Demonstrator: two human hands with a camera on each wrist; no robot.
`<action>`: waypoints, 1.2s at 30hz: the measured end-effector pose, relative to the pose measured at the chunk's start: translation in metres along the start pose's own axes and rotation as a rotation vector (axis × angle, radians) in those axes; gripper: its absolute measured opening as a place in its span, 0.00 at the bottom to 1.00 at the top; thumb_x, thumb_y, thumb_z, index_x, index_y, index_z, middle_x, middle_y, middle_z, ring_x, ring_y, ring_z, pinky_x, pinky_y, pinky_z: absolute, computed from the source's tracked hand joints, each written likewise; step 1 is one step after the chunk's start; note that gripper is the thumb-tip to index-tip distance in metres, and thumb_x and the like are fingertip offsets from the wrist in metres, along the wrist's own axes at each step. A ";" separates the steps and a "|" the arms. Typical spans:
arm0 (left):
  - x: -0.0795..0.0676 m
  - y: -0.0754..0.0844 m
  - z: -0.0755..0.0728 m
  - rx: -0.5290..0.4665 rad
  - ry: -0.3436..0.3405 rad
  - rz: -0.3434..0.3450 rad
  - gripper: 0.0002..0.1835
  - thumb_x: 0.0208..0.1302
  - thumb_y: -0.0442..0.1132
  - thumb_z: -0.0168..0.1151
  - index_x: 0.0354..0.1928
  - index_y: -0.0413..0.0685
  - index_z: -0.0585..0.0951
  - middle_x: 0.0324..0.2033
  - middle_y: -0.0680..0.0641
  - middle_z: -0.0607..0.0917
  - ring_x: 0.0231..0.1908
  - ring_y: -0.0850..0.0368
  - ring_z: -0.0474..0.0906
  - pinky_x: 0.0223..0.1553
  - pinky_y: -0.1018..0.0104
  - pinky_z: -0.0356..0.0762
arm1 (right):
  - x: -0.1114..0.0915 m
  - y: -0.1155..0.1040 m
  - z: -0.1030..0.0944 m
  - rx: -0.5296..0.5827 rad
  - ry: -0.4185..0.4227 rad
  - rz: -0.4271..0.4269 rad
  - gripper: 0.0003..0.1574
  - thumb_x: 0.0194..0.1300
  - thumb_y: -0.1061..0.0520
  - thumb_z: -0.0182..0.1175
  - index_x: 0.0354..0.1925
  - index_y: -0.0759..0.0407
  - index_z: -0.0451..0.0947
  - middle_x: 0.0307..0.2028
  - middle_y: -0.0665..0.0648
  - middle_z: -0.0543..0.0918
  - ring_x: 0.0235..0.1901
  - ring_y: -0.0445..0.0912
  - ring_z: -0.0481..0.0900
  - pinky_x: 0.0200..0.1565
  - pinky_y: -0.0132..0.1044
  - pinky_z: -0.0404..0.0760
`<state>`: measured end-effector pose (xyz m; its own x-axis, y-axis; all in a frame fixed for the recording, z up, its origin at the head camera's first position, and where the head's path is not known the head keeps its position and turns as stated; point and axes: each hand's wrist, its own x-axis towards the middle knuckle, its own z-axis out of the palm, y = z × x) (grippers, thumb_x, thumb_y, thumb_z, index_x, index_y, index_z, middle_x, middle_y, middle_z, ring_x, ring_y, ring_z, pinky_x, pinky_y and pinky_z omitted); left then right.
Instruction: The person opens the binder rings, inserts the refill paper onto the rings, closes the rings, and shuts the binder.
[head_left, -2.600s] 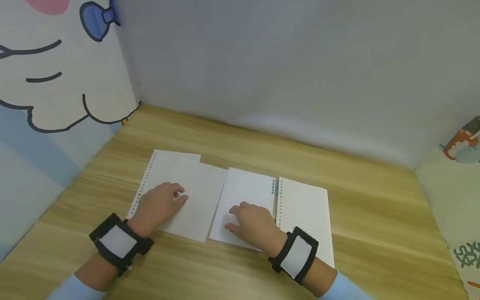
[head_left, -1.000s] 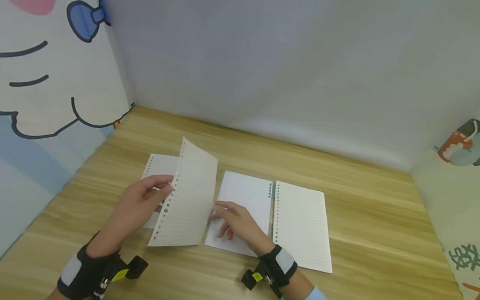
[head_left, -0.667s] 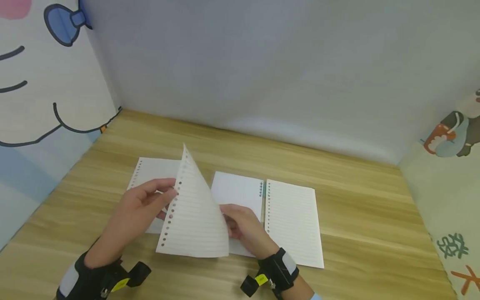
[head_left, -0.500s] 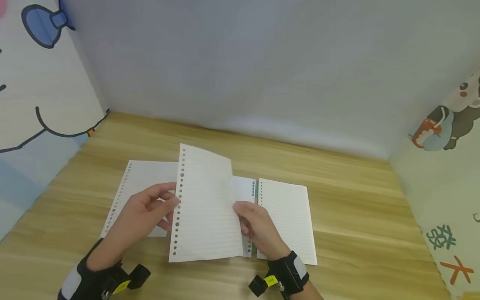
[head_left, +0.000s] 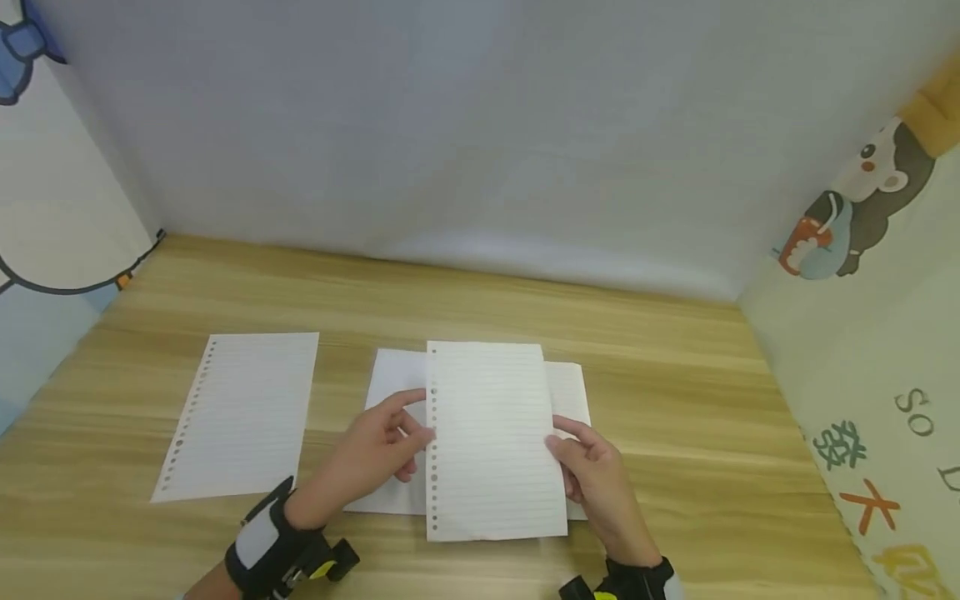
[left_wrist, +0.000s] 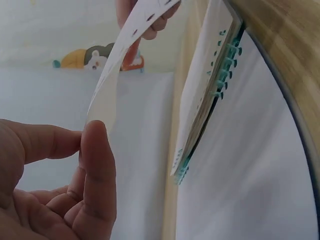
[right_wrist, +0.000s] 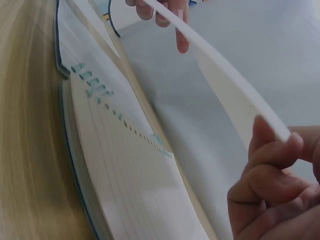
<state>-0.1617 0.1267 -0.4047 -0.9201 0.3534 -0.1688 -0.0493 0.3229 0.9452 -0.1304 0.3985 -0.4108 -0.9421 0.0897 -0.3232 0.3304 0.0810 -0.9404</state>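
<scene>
A lined loose-leaf sheet (head_left: 491,442) with punched holes down its left side is raised above an open ring-bound notebook (head_left: 573,392). My left hand (head_left: 375,450) pinches the holed edge between thumb and index finger. On the opposite edge, my right hand (head_left: 600,483) grips the paper with thumb and fingers. The sheet bows slightly between the hands in the right wrist view and hides most of the notebook in the head view. Teal binder rings (left_wrist: 227,70) run along the notebook's middle in the left wrist view, with a lined page (right_wrist: 135,185) to one side in the right wrist view.
Another punched lined sheet (head_left: 240,417) lies flat on the wooden table (head_left: 660,400) to the left. A pale grey wall (head_left: 450,142) closes the back, and side panels with cartoon prints (head_left: 870,183) stand left and right.
The upper sheet has been lifted off the left-hand one and carried right, over the notebook. My right hand has come to grip its other edge. The head view has turned rightward.
</scene>
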 end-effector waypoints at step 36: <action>0.065 -0.010 0.061 0.205 -0.077 -0.102 0.30 0.65 0.36 0.57 0.69 0.40 0.66 0.27 0.48 0.81 0.13 0.61 0.70 0.18 0.69 0.64 | 0.027 0.034 -0.044 -0.101 0.170 0.119 0.25 0.67 0.61 0.55 0.61 0.65 0.72 0.08 0.41 0.64 0.07 0.35 0.59 0.10 0.24 0.57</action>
<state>-0.1973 0.2002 -0.4425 -0.8818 0.3729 -0.2886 -0.0534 0.5291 0.8469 -0.1422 0.4474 -0.4470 -0.8757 0.2695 -0.4007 0.4507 0.1582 -0.8786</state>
